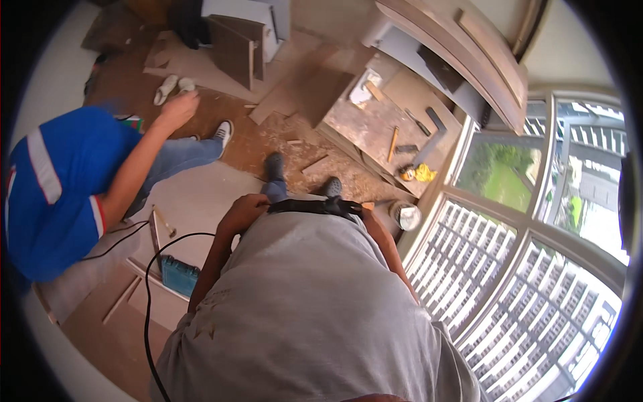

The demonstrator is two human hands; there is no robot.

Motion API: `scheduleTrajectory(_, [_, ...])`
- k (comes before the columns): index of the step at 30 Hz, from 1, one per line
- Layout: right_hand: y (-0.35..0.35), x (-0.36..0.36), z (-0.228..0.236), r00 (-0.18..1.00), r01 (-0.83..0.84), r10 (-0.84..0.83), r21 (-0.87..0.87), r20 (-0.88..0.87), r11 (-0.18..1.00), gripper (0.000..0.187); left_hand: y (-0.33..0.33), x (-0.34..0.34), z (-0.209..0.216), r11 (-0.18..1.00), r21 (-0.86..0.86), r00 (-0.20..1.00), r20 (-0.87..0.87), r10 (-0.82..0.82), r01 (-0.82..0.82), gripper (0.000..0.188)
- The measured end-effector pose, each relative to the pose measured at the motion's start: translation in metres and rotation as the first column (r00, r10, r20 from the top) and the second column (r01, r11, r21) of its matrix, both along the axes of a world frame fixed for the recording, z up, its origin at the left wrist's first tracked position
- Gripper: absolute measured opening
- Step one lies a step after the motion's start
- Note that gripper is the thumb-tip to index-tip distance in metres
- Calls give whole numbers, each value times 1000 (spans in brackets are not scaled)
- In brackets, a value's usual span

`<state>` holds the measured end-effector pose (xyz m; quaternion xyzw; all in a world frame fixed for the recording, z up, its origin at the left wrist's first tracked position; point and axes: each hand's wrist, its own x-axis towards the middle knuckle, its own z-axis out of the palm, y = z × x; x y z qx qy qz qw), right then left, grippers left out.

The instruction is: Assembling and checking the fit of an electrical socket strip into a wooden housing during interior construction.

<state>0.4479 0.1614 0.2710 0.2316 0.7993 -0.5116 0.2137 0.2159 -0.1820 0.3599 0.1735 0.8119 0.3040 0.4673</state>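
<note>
At my waist, past the lower edge of my grey shirt [315, 281], lies a long black strap-like thing [311, 206]; its exact kind is unclear. My left hand [246, 212] has curled fingers against its left end. At the opposite end, my right hand [376, 224] is mostly hidden by the shirt, and its fingers do not show clearly. Beside that hand is a small orange piece [368, 206]. My dark shoes [274, 164] stand on the dusty floor beyond.
A co-worker in a blue shirt [74, 181] bends close on my left. A black cable [149, 301] runs past a teal case [179, 275] and a hammer [164, 222]. Ahead right, a dusty worktop [365, 124] carries tools; a white bucket [407, 216] stands near the windows [502, 177].
</note>
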Motion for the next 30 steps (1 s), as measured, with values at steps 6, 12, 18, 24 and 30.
scheduleTrajectory(6, [-2,-25,53,992,17,-23,50,123,999,35,9,-8,-12,994,102,997,63,-37,30,25])
scheduleTrajectory(12, [-7,-16,53,996,31,-36,68,78,997,35,27,-13,25,998,61,998,61,-4,1,23])
scheduleTrajectory(18, [-5,3,40,993,100,-102,48,56,994,35,21,-11,-29,995,71,988,131,-84,76,22])
scheduleTrajectory(24, [-2,2,52,984,99,-109,82,139,992,39,30,-8,-4,981,145,991,-38,-128,132,23])
scheduleTrajectory(30, [9,-4,63,988,106,-111,54,109,993,36,42,-7,7,987,131,992,82,-100,89,20])
